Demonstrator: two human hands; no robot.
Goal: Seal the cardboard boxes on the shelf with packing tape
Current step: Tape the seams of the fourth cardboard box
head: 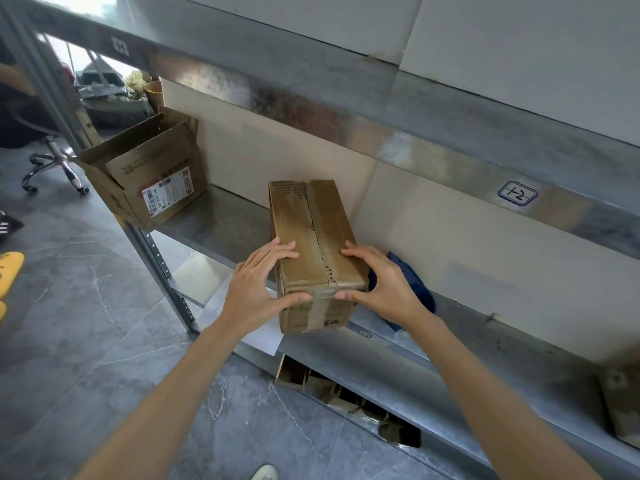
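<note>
Far left, half hidden behind an upright: chair base (pixel 52 168). Next, overhanging the end of the shelf (pixel 221 220): open box (pixel 149 174), flaps up, inside out of sight, label print too small to read. Under the left wrist: paper (pixel 242 317), mostly covered. Left hand (pixel 256 285) gripping the box (pixel 311 237) at its near left corner, fingers spread over the top, thumb curled across the end face. Box mid-shelf, lengthwise toward the wall, near end at the front edge; tape (pixel 317 216) along the top seam and down the end. Right hand (pixel 384 285) mirrored on the near right corner, fingers on top, thumb on the end face. Behind it, a blue thing (pixel 414 275), largely hidden, kind unclear. Below the shelf: cardboard (pixel 325 386), only edges showing. Far right: carton (pixel 623 407), cut off by the frame.
</note>
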